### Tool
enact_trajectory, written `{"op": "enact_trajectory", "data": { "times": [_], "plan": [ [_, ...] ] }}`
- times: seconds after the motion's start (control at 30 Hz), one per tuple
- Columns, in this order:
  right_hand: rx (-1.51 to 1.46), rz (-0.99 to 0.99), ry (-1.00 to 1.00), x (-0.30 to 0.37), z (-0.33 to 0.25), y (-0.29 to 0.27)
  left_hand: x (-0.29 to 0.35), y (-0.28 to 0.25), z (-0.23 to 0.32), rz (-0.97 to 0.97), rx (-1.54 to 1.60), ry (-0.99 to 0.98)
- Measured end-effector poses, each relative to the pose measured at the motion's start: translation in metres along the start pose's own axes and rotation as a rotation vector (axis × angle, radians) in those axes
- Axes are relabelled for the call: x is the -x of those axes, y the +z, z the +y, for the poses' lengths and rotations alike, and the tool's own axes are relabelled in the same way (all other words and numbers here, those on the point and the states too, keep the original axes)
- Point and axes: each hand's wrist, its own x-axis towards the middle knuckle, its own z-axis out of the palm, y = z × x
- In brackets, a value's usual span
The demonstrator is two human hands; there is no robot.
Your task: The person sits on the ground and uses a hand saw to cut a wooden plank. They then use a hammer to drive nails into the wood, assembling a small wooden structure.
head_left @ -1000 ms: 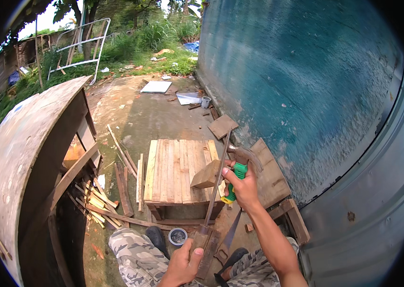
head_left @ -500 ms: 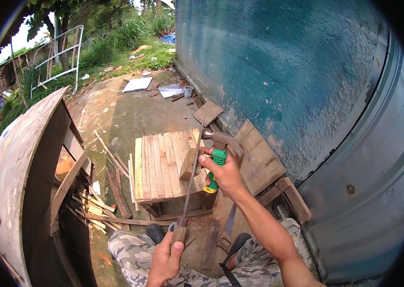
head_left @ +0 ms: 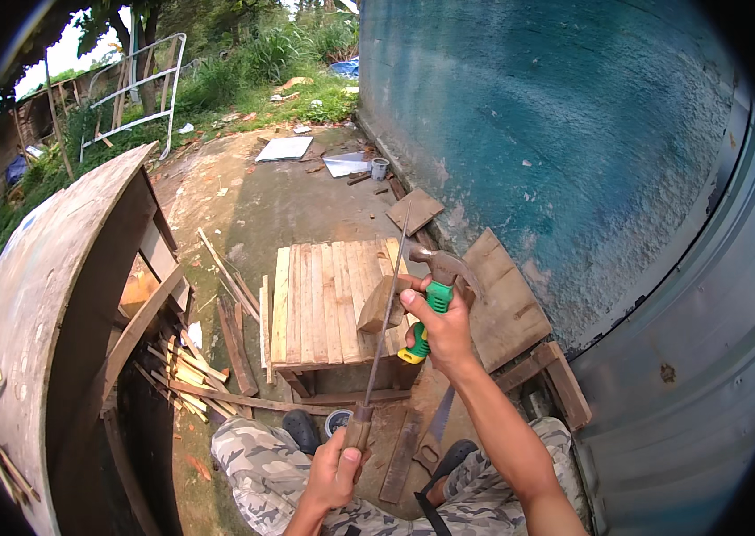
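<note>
My left hand [head_left: 335, 476] is closed round the wooden handle of a long, thin metal tool [head_left: 383, 335], whose shaft slants up and away; its exact kind is unclear. In my right hand [head_left: 445, 332] is a claw hammer [head_left: 439, 293] with a green and yellow grip, its head up. The right thumb reaches to the thin shaft. Beside those fingers is a wooden block [head_left: 381, 306], over the slatted wooden table [head_left: 317, 304]; whether the hand touches it I cannot tell.
A handsaw [head_left: 430, 454] and a plank [head_left: 400, 456] lie by my feet. Scrap wood strips [head_left: 185, 380] and a tilted wooden cabinet [head_left: 47, 313] stand left. Boards [head_left: 504, 295] lean near the blue wall [head_left: 556, 134] at right. A small tub [head_left: 338, 421] sits below the table.
The whole view has shifted, so the scene sits slightly further right. Both hands keep their holds on the metal tool and the hammer, nearly unmoved relative to the table.
</note>
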Motion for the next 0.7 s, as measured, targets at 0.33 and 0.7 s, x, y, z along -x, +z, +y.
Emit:
{"op": "enact_trajectory", "data": {
  "times": [0.33, 0.7],
  "plan": [
    [-0.019, 0.013, 0.011, 0.002, -0.001, 0.009, -0.021, -0.002, -0.023, -0.021, 0.086, 0.125],
    [-0.023, -0.034, 0.016, -0.003, 0.008, 0.011, -0.032, -0.002, -0.028, -0.014, 0.155, 0.134]
  ]
}}
